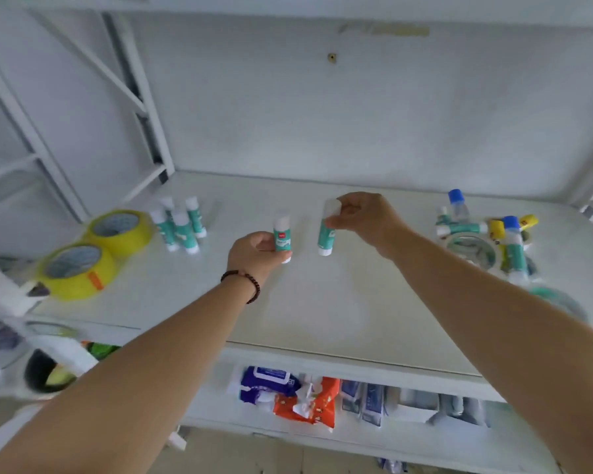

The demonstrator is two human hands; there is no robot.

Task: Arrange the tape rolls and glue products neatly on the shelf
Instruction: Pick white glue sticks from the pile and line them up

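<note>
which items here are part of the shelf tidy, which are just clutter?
Job: short glue stick in left hand; tall glue stick in right hand; standing glue sticks; yellow tape rolls; unsorted pile.
Clutter: wipes packs on lower shelf.

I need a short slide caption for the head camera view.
Left hand and right hand each hold a glue stick above the white shelf.

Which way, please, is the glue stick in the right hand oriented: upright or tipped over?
Upright: the right hand pinches the glue stick near its cap, base downward.
</note>
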